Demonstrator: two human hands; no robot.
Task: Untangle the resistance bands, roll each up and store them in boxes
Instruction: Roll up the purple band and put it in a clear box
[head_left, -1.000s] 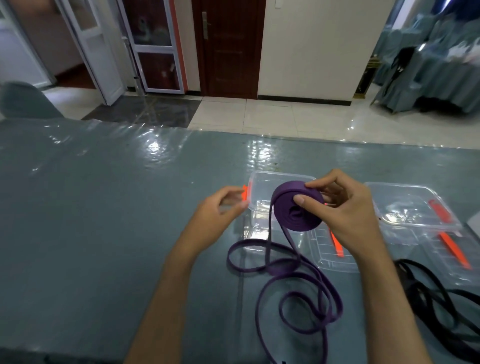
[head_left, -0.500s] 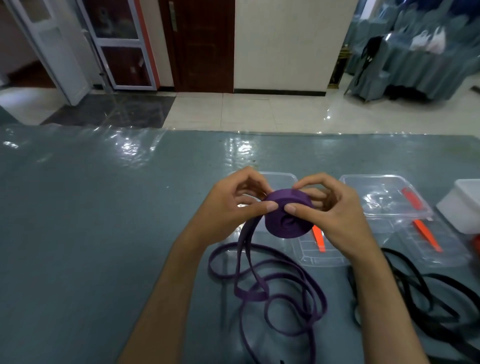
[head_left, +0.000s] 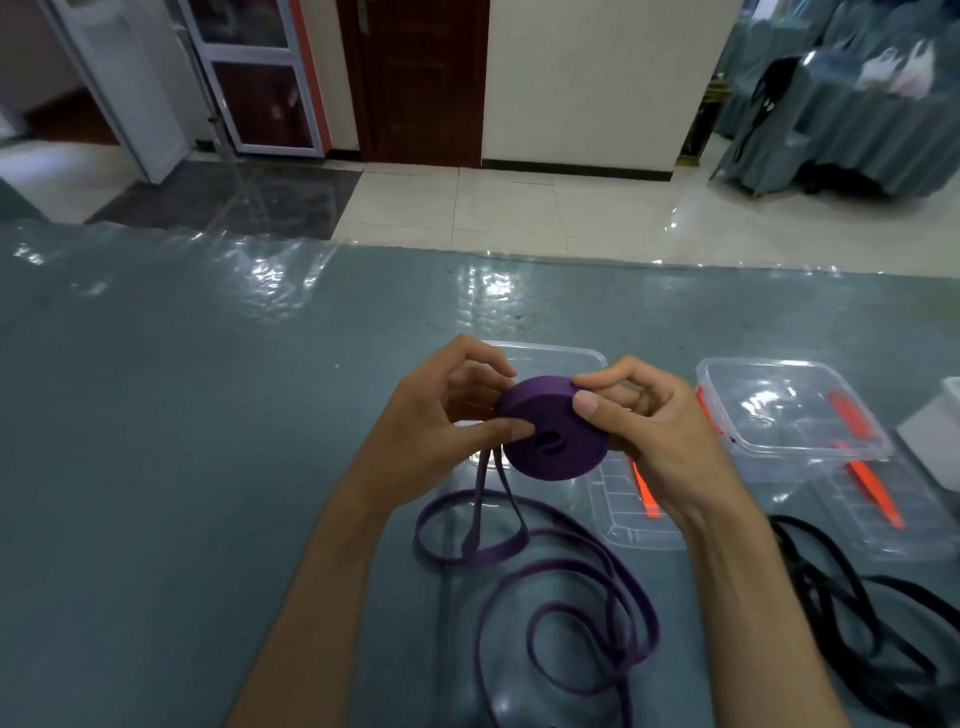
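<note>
Purple roll (head_left: 551, 434) taken as landmark, held above table (head_left: 156, 415). Left of roll: left hand (head_left: 441, 415), roll pinched by curled fingers. Below roll: unrolled purple tail (head_left: 571, 597) left in loops, rolling judged partly done. Right of roll: right hand (head_left: 654, 426) clasped on rim. Further right: open boxes (head_left: 779, 410) seen without bands; black band (head_left: 857, 613) untouched.

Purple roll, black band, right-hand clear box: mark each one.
purple roll (head_left: 553, 441), head view, flat coiled face.
black band (head_left: 852, 613), head view, loose strands on table.
clear box (head_left: 779, 410), head view, see-through inside.
</note>
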